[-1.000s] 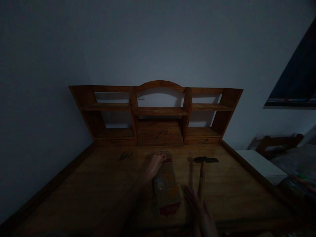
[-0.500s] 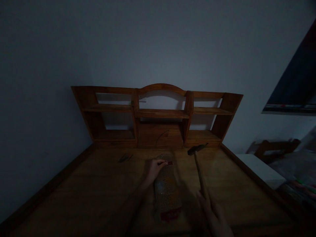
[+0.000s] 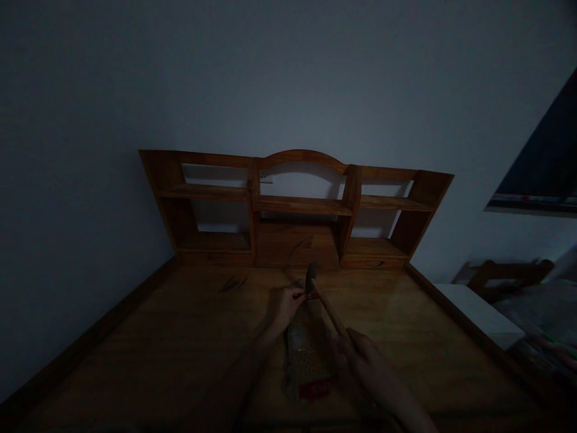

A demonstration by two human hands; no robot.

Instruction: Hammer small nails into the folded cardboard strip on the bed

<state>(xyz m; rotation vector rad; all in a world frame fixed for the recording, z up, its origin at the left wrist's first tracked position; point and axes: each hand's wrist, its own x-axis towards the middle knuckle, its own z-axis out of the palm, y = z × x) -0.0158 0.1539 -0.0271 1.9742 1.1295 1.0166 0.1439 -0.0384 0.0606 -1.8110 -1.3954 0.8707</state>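
My right hand is wrapped round the wooden handle of a hammer. The hammer's dark head is over the far end of a speckled packet, close beside my left fingertips. In the dim light I cannot tell whether the head touches anything. My left hand is closed in a pinch at the packet's far end, by a small red strip there; what sits between its fingers is too dark to make out. Flat on the wooden desk, the packet shows a red band at its near end.
A wooden shelf unit runs along the desk's back edge. Several small dark slender things lie left of my left hand. Beyond the raised right edge are a white surface and a wooden chair back.
The hammer has swung left and down, from the right of the packet to its far end. My right hand moved forward and left with it. My left hand stays pinched there.
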